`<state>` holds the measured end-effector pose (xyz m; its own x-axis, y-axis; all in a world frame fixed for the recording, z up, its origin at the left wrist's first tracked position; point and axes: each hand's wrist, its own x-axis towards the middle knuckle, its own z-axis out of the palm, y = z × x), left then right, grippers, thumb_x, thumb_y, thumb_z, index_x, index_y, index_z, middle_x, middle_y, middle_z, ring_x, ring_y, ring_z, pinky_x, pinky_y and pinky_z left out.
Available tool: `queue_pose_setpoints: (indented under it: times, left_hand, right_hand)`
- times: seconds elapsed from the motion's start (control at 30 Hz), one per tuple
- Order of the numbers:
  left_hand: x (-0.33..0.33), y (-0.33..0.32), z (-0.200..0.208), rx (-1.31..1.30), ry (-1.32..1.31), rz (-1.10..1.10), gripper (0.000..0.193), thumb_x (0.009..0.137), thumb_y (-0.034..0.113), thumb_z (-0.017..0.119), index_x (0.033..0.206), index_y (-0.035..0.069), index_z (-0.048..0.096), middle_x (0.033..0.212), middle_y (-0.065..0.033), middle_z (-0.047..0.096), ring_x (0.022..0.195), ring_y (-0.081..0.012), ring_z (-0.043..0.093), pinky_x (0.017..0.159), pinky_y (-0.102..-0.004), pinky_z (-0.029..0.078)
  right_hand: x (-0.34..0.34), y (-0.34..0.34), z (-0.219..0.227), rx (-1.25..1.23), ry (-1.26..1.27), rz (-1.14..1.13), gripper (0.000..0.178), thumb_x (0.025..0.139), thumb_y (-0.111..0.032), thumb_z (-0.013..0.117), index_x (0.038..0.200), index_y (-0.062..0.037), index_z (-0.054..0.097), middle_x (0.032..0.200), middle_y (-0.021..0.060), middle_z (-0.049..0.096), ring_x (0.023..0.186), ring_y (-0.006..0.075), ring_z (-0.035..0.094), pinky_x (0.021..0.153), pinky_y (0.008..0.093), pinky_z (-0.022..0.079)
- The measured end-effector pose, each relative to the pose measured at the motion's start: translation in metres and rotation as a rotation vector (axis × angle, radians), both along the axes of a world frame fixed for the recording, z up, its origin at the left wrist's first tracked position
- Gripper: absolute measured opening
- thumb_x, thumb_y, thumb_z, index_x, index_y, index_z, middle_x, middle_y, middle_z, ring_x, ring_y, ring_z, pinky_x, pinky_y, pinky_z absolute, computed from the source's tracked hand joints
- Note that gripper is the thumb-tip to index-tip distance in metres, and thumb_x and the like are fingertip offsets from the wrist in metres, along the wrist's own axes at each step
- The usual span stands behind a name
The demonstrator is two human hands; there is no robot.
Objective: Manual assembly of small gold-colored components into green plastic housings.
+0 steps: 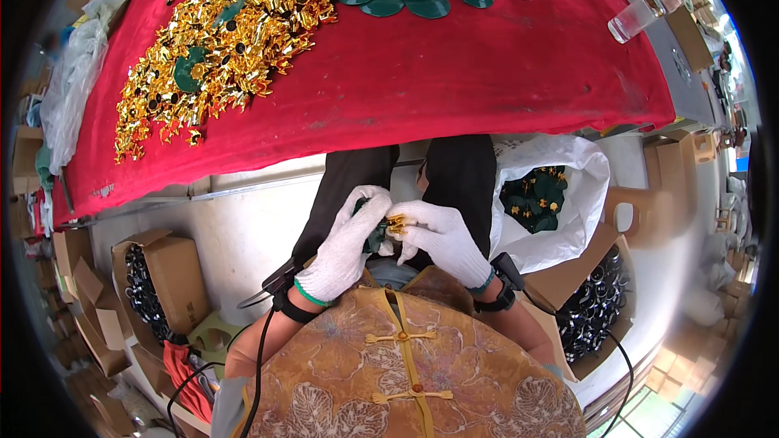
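Note:
White knitted gloves cover both hands, which meet above my lap. My left hand (347, 245) is closed round a dark green disc (376, 238), mostly hidden by the glove. In my right hand (445, 237), a small shiny gold fitting (396, 225) is pinched between thumb and fingers, against or very near the disc. Ahead, on the red cloth, lies a heap of similar gold fittings (260, 36). Several glossy green discs (428, 6) are piled at the far side. A white sack (590, 164) at my right contains green discs with gold pieces on them.
The red-covered table (454, 81) spans the space ahead, with a clear glass (629, 23) at its right. Cardboard boxes (174, 280) with dark shiny parts stand on both sides. Cables run from my wrist bands. A clear plastic bag (75, 97) hangs at the left.

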<state>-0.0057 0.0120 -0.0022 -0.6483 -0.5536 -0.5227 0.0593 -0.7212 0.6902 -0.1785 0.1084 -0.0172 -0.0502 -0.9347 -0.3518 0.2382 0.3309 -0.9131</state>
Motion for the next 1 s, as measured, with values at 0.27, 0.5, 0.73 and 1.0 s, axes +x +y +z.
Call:
queue_pose_setpoints:
  times: [0.27, 0.5, 0.73, 1.0]
  left_hand:
    - [0.002, 0.000, 0.001, -0.049, -0.037, -0.072, 0.024, 0.110, 0.032, 0.060, 0.126, 0.013, 0.058, 0.106, -0.0003, 0.062, 0.092, -0.0065, 0.061, 0.070, -0.0255, 0.051]
    - [0.002, 0.000, 0.003, -0.016, -0.096, -0.078, 0.023, 0.111, 0.034, 0.058, 0.122, 0.014, 0.057, 0.102, 0.0019, 0.058, 0.089, -0.0062, 0.058, 0.072, -0.0247, 0.047]
    - [0.004, 0.000, -0.002, 0.042, -0.051, -0.056, 0.024, 0.110, 0.036, 0.060, 0.119, 0.014, 0.056, 0.102, 0.0008, 0.058, 0.088, -0.0069, 0.057, 0.068, -0.0247, 0.045]
    - [0.002, 0.000, -0.003, 0.051, -0.052, -0.061, 0.025, 0.109, 0.035, 0.062, 0.118, 0.013, 0.056, 0.102, 0.0013, 0.058, 0.090, -0.0061, 0.056, 0.067, -0.0240, 0.047]
  right_hand:
    - [0.003, 0.002, -0.013, -0.010, -0.159, -0.048, 0.029, 0.099, 0.003, 0.063, 0.127, 0.0086, 0.068, 0.094, 0.0093, 0.072, 0.075, 0.0138, 0.071, 0.068, 0.0285, 0.060]
    - [0.011, 0.000, -0.018, 0.059, -0.363, -0.099, 0.022, 0.098, 0.003, 0.067, 0.119, 0.0094, 0.068, 0.094, 0.0127, 0.072, 0.076, 0.0169, 0.073, 0.070, 0.0325, 0.064]
    - [0.011, -0.001, -0.017, 0.082, -0.320, -0.088, 0.022, 0.098, 0.003, 0.068, 0.120, 0.0083, 0.069, 0.094, 0.0105, 0.073, 0.077, 0.0137, 0.071, 0.072, 0.0287, 0.061]
    - [0.018, 0.004, -0.020, 0.039, -0.046, -0.070, 0.029, 0.096, 0.006, 0.062, 0.123, 0.0035, 0.071, 0.097, 0.0114, 0.075, 0.080, 0.0137, 0.070, 0.072, 0.0274, 0.057]
